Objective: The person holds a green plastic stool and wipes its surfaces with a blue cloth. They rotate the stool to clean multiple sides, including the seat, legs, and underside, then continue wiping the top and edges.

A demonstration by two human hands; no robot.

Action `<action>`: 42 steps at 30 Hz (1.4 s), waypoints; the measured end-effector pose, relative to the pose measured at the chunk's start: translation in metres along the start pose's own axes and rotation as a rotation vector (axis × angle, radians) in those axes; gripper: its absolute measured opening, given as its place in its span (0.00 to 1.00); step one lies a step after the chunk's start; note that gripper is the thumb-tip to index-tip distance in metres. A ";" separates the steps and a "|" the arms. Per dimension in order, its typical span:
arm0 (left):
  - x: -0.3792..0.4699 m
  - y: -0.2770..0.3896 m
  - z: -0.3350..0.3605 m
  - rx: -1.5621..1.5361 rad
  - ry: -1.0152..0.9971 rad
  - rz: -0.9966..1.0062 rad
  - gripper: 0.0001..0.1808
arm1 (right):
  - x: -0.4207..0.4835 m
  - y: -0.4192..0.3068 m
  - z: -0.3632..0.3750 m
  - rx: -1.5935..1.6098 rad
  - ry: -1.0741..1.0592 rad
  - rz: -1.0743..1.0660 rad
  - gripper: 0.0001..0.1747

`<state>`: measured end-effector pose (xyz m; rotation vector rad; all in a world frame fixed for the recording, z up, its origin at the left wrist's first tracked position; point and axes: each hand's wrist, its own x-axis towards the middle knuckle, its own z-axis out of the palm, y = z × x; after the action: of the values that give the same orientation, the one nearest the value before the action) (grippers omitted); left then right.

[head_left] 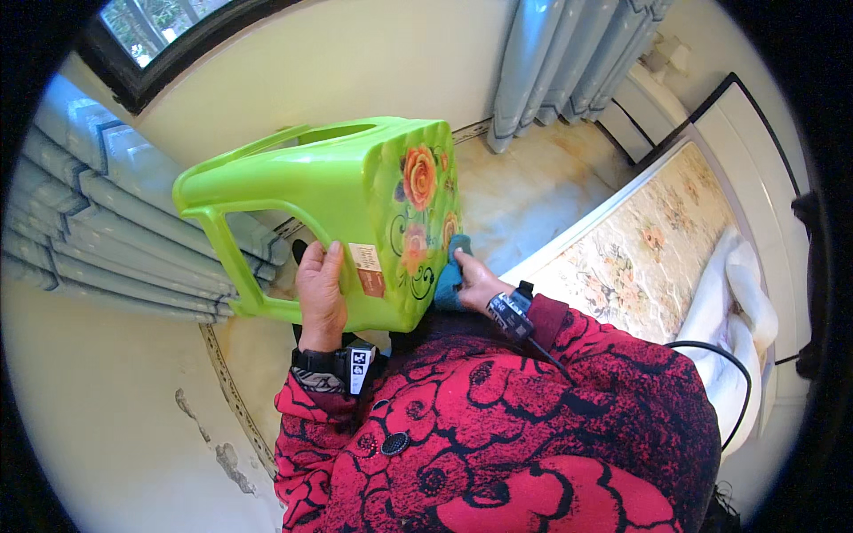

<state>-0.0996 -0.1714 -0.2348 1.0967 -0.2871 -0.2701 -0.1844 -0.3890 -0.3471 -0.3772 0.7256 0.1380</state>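
Note:
A bright green plastic stool (pixel 300 183) lies tipped on its side in front of me, its legs pointing left. Its seat, printed with orange roses and dark scrolls, faces right. My left hand (pixel 322 290) grips the edge of the stool's near side, thumb on top beside a paper label (pixel 367 270) that bears writing. In my right hand (pixel 481 278) is a teal cloth (pixel 450 278), pressed against the lower part of the seat. The fingers of my right hand are partly hidden by the cloth.
To the right stands a bed frame with a bare floral mattress (pixel 633 260) and white bundled bedding (pixel 723 333). Blue curtains hang at the left (pixel 120 220) and at the back (pixel 560 66). A dark-framed window (pixel 133 73) is upper left; marbled floor tiles (pixel 526 186) show beyond the stool.

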 end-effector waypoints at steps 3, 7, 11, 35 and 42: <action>-0.001 0.001 0.000 0.007 -0.001 0.019 0.12 | -0.033 0.017 0.017 -0.074 -0.087 0.043 0.29; -0.001 0.002 -0.002 -0.009 0.006 -0.018 0.12 | -0.056 0.040 0.030 -0.003 -0.185 0.158 0.31; -0.001 0.001 -0.004 -0.021 -0.015 -0.013 0.11 | -0.068 0.054 0.033 0.008 -0.426 0.181 0.35; -0.001 0.005 -0.002 -0.019 -0.028 -0.060 0.13 | -0.018 -0.013 0.000 -0.018 -0.222 0.100 0.39; -0.001 0.006 -0.002 0.057 -0.008 -0.052 0.12 | 0.046 -0.072 -0.036 0.043 -0.180 0.002 0.38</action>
<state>-0.0991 -0.1669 -0.2305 1.1602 -0.2749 -0.3137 -0.1544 -0.4697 -0.3812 -0.3189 0.5507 0.1559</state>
